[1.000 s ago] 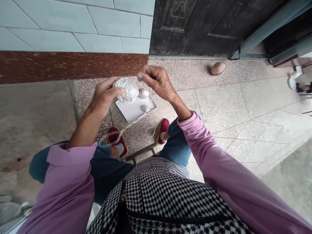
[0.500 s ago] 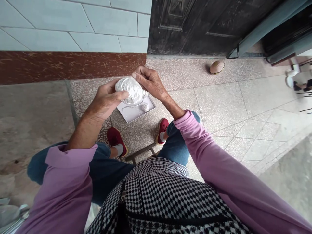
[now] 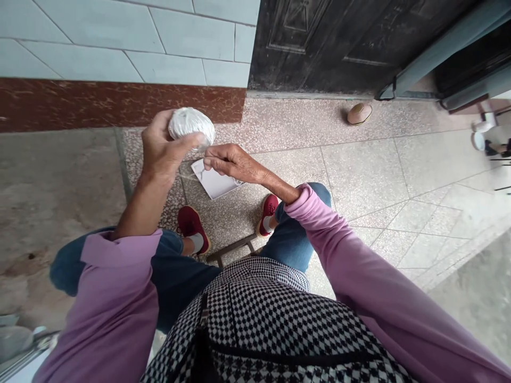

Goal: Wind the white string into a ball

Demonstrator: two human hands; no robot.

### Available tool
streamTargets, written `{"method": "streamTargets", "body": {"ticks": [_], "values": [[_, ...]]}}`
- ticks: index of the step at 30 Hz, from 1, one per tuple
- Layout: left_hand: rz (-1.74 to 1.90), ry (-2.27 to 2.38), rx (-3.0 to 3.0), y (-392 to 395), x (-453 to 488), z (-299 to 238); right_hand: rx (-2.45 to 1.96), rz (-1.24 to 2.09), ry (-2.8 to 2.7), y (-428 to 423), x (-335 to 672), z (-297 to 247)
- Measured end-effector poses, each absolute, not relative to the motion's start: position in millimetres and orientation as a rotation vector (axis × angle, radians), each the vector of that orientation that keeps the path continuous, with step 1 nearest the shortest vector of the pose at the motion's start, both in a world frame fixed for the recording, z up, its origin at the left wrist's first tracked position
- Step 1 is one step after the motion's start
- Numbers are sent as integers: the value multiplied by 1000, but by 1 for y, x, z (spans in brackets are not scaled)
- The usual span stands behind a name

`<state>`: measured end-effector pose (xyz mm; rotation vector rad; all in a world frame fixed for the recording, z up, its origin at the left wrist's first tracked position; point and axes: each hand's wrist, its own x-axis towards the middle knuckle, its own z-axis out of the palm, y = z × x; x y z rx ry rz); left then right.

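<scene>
My left hand (image 3: pixel 162 146) is wrapped round a ball of white yarn (image 3: pixel 191 126), its thumb across the near side. Lower and to the right, my right hand (image 3: pixel 231 162) is closed in a pinch with its fingertips apart from the ball. Pale yarn strands (image 3: pixel 189 175) show faintly to the left of those fingertips, and the pinch appears to be on the yarn. Beneath the right hand, a shallow white box (image 3: pixel 215 187) lies on the floor, partly covered from view. Something small and white inside it is mostly hidden by the hand.
Two red shoes (image 3: pixel 192 226) stand on the speckled floor below the box. A metal bar frame (image 3: pixel 235 246) lies between the legs. A tiled wall (image 3: pixel 107 58) and a dark door (image 3: pixel 311 48) rise ahead. A rounded tan object (image 3: pixel 359 114) rests near the door.
My left hand has carried the yarn ball left and slightly up. My right hand has come away from the ball and moved down, now covering part of the box.
</scene>
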<state>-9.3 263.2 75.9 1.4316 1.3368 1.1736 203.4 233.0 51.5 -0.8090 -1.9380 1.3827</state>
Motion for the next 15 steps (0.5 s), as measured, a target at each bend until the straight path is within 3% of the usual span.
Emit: {"method": "streamTargets", "body": {"ticks": [4,10,15], "values": [[986,1480,1588,255,-11,83,-833,1331,-1887,245,225,65],[821,934,1287,249,-13,79,-1091,1119,-1774,259,259,100],[983,709,1106,251,-13,75,-1119,1287,-1661,255,248,99]]}}
